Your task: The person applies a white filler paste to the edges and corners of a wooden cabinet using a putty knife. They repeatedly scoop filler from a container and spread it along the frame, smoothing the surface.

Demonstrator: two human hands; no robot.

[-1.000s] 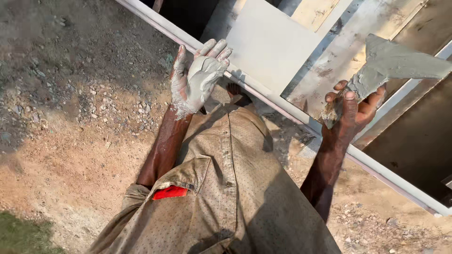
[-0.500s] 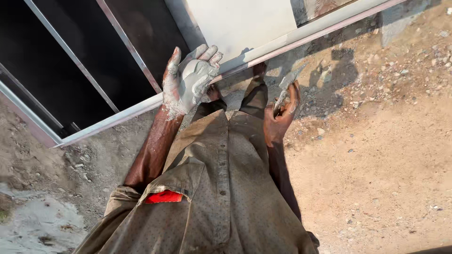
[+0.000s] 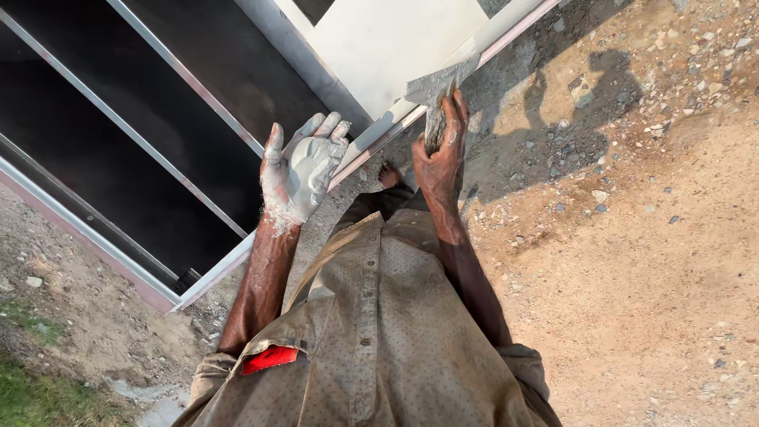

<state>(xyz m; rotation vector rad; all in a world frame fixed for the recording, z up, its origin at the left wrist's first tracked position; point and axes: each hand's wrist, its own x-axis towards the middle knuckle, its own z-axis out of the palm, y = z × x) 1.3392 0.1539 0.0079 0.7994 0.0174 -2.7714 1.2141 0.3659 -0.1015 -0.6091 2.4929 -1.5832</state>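
Note:
My left hand is held palm up with its fingers apart, coated in pale grey paste, and holds nothing solid. It hovers over the lower rail of a metal frame. My right hand is closed around the handle of a flat trowel. The trowel's grey blade lies against the rail edge beside a white panel. My bare toes show below the rail, between the two hands.
Dark openings split by thin metal bars fill the upper left. Sandy, stony ground spreads to the right. A strip of grass lies at the bottom left. A red item pokes from my shirt pocket.
The view has swung, so the frame now runs up to the right. My right hand has come forward and set the trowel blade on the rail edge. My left hand stays open.

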